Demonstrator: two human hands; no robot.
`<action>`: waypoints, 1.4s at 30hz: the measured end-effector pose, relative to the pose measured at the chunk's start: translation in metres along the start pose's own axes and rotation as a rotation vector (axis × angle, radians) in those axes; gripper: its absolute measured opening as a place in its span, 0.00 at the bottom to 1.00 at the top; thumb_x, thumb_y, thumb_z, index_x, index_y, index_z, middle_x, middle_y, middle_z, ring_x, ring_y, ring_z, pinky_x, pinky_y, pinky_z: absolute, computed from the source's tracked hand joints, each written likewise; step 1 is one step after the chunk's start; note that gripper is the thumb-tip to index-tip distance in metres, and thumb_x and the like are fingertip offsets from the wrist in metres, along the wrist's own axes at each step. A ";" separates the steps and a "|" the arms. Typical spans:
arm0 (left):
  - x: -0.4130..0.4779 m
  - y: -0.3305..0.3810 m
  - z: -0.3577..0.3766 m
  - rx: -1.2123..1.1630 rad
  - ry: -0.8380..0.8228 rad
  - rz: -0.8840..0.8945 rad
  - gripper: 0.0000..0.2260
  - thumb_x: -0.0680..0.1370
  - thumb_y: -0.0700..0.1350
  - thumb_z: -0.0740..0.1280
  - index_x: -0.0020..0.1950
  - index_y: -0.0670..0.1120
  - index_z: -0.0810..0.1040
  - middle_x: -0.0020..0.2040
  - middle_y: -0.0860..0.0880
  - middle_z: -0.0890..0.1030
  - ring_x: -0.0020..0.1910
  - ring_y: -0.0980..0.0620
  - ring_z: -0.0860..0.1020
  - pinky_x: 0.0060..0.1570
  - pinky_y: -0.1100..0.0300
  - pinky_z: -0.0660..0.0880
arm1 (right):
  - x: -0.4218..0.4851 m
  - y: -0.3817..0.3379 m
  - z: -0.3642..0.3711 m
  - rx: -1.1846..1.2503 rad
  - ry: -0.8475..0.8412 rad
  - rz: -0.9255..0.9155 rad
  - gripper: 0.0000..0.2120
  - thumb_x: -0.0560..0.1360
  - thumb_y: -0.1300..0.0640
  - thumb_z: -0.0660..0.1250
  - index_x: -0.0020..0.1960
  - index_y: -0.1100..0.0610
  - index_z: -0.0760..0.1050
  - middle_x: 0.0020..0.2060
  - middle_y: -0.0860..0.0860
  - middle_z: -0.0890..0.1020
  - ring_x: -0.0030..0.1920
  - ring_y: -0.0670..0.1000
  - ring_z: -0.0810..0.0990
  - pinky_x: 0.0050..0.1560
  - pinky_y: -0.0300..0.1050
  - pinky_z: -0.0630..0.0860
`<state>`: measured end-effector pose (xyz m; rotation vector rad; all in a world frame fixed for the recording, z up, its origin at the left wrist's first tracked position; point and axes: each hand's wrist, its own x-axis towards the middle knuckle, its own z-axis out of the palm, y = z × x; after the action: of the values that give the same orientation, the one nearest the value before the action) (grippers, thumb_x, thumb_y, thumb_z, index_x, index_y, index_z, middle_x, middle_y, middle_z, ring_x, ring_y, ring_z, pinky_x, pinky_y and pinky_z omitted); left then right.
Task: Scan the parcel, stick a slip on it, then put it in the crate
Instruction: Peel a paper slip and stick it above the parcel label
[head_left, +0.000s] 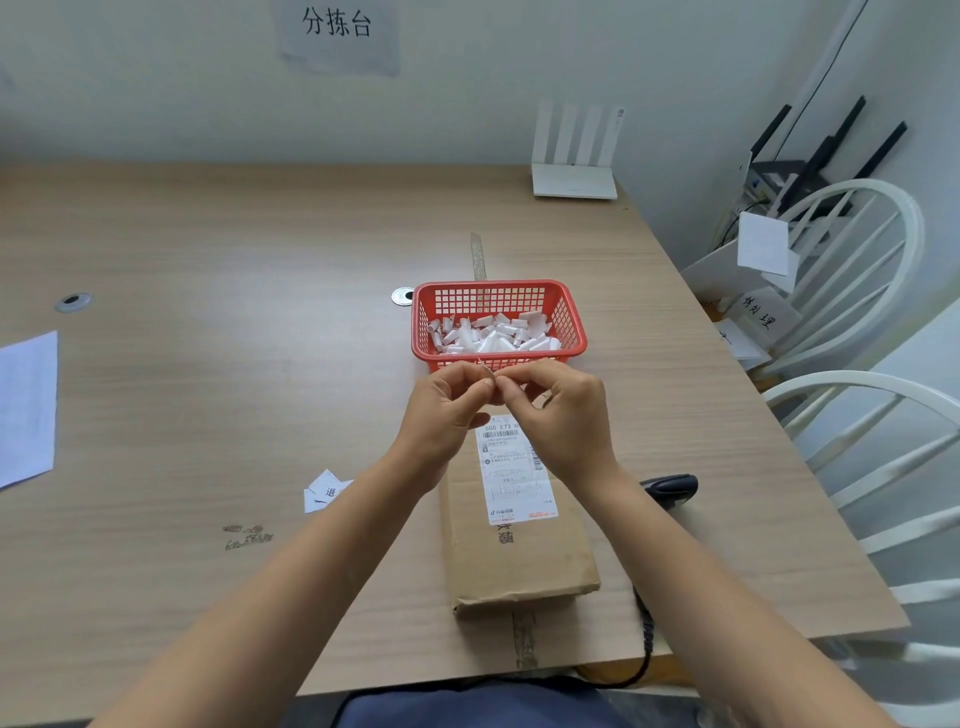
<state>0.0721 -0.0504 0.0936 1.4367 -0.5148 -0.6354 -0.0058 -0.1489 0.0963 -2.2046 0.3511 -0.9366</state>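
A long brown cardboard parcel (519, 561) lies on the table in front of me, with a white shipping label (514, 473) on its far end. Above that end, my left hand (441, 410) and my right hand (561, 410) meet, fingertips pinched together on a small slip (491, 375) that is mostly hidden between them. Just behind my hands stands a red mesh basket (571, 317) holding several white folded slips. A dark handheld scanner (670, 486) lies on the table to the right of the parcel, partly hidden by my right forearm.
Torn white paper scraps (324, 493) lie left of the parcel. A paper sheet (26, 410) sits at the left table edge. A white router (574, 179) stands at the back. White chairs (857, 291) crowd the right side. The scanner's cable (644, 644) hangs off the front edge.
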 end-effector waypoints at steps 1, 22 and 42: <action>0.000 0.000 0.001 0.003 0.004 0.003 0.09 0.77 0.39 0.63 0.37 0.48 0.76 0.37 0.51 0.80 0.36 0.60 0.80 0.38 0.67 0.74 | 0.000 0.000 0.000 0.037 0.017 0.059 0.03 0.71 0.60 0.70 0.41 0.60 0.82 0.33 0.51 0.84 0.32 0.45 0.81 0.34 0.36 0.77; 0.000 0.003 0.003 -0.038 0.021 -0.018 0.07 0.77 0.42 0.63 0.43 0.48 0.81 0.40 0.51 0.83 0.38 0.61 0.83 0.36 0.69 0.79 | 0.001 0.012 0.001 -0.086 0.000 -0.152 0.09 0.70 0.62 0.68 0.49 0.61 0.82 0.41 0.57 0.85 0.43 0.53 0.83 0.43 0.50 0.82; -0.001 -0.001 0.003 0.097 0.012 0.056 0.08 0.77 0.39 0.64 0.43 0.48 0.81 0.40 0.51 0.83 0.39 0.61 0.83 0.37 0.68 0.79 | 0.003 0.014 -0.003 -0.120 0.004 -0.173 0.06 0.69 0.60 0.69 0.44 0.61 0.83 0.36 0.56 0.85 0.34 0.52 0.83 0.34 0.51 0.81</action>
<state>0.0695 -0.0523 0.0927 1.5108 -0.5811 -0.5627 -0.0058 -0.1618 0.0891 -2.3731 0.2264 -1.0352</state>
